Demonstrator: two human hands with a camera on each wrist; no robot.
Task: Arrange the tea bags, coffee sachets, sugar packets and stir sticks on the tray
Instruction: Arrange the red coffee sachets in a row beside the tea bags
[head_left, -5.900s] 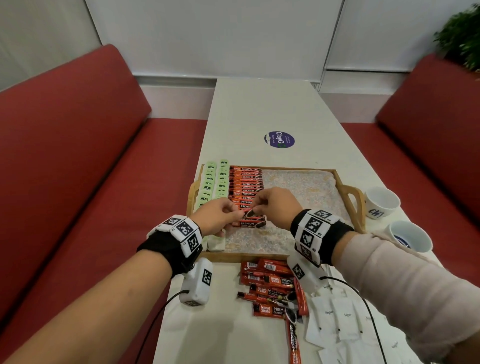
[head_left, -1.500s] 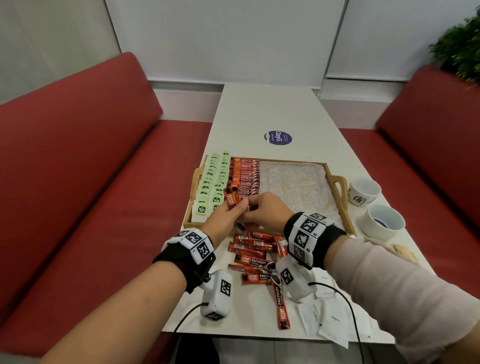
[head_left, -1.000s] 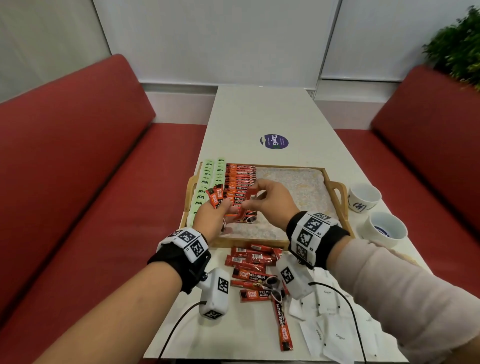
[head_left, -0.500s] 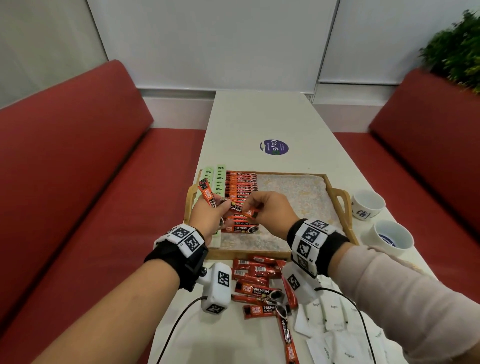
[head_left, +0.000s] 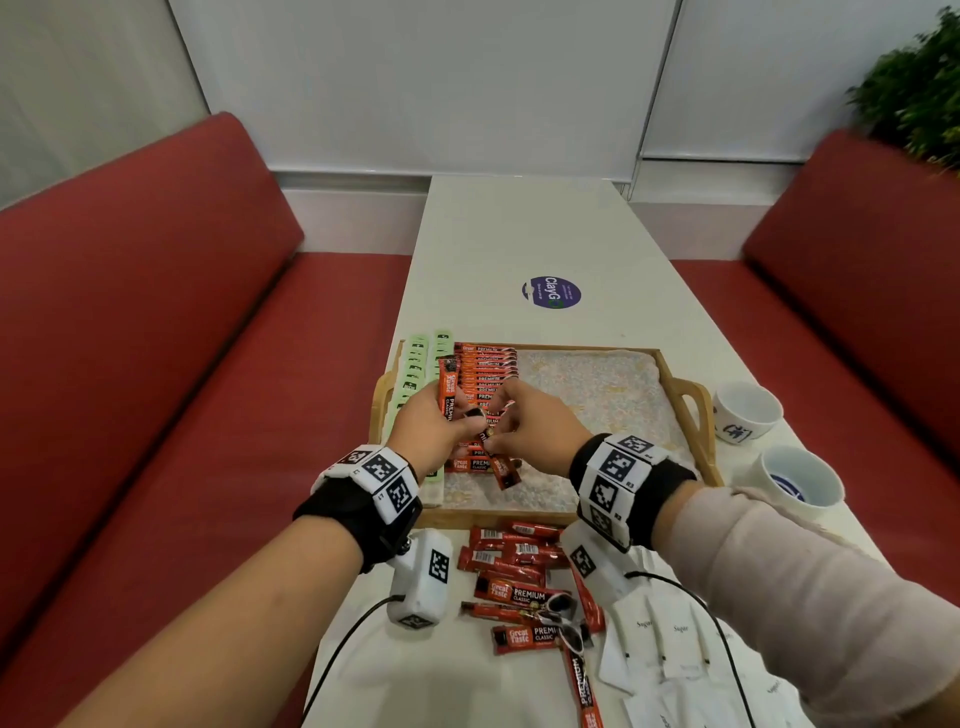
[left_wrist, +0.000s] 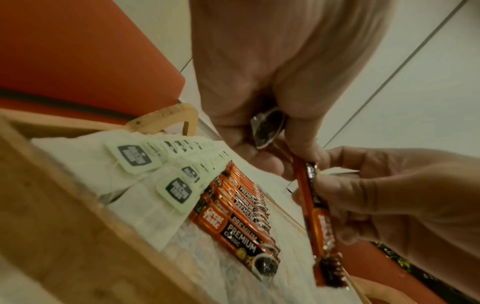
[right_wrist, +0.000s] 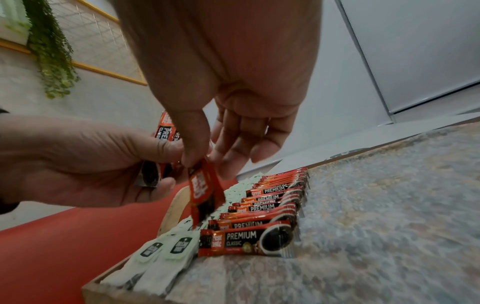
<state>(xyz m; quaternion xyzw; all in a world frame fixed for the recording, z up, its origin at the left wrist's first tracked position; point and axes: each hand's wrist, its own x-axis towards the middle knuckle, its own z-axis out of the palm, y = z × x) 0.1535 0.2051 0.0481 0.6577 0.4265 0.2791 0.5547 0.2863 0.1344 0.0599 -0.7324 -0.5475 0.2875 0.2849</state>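
Observation:
A wooden tray (head_left: 696, 415) holds two columns of green-tagged tea bags (head_left: 415, 358) and, beside them, a column of red coffee sachets (head_left: 485, 374). My left hand (head_left: 457, 421) hovers over the tray's left side and grips a small bunch of sachets (head_left: 448, 389) upright. My right hand (head_left: 493, 431) pinches one sachet (head_left: 501, 467) by its top end, so it hangs over the near end of the column. In the right wrist view, thumb and forefinger of the right hand (right_wrist: 200, 162) hold that sachet (right_wrist: 202, 191) above the nearest laid sachet (right_wrist: 246, 242).
Loose coffee sachets (head_left: 519, 587) lie on the table in front of the tray, with white sugar packets (head_left: 670, 634) to their right. Two white cups (head_left: 745, 410) (head_left: 795, 478) stand right of the tray. The tray's right half shows only its patterned lining (head_left: 597, 384). Red benches flank the table.
The right hand has drawn a single sachet from the left hand's bunch and lowered it to the near end of the column. The left hand's bunch has turned more upright.

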